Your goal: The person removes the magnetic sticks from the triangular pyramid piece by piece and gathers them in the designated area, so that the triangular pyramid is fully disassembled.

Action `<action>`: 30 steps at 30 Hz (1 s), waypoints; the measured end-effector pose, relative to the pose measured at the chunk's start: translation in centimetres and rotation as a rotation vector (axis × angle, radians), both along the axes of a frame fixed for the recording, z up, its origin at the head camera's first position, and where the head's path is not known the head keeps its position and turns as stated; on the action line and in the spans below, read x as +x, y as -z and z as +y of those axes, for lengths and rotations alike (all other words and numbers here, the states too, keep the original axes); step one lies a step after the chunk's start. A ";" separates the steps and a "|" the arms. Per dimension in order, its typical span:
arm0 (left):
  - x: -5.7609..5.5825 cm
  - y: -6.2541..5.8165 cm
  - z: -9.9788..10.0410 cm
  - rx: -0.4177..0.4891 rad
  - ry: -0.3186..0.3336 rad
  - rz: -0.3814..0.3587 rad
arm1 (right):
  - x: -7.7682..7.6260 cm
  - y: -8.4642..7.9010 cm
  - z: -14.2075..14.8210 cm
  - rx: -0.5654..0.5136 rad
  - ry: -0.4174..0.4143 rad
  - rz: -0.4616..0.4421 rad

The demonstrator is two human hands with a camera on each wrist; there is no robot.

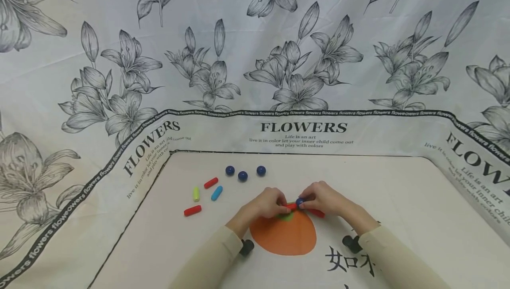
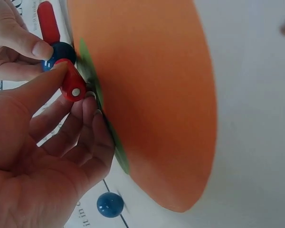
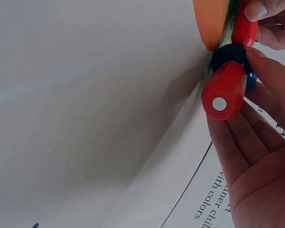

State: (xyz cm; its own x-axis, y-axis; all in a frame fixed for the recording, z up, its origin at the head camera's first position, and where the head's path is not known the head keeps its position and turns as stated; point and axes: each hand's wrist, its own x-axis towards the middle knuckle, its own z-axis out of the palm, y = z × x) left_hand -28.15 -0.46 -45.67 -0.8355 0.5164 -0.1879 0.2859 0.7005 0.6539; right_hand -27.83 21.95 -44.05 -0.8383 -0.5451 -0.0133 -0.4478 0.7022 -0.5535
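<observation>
My left hand pinches a red rod between thumb and fingers. One end of it meets a dark blue ball, which my right hand holds with thumb and fingertips. A second red rod sticks out from the ball's other side, under the right hand in the head view; its end shows a small white dot. The joined pieces are close over the green leaf of a printed orange fruit. The fingers partly hide the ball and the left rod.
Three blue balls lie beyond the left hand. Farther left are two loose red rods, a yellow-green rod and a light blue rod. A flower-printed cloth rises behind the table. Black printed characters lie near the right sleeve.
</observation>
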 end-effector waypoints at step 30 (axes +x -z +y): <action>1.4 0.5 -7.2 0.033 -0.204 0.023 | -0.1 0.2 -0.1 0.009 0.011 0.006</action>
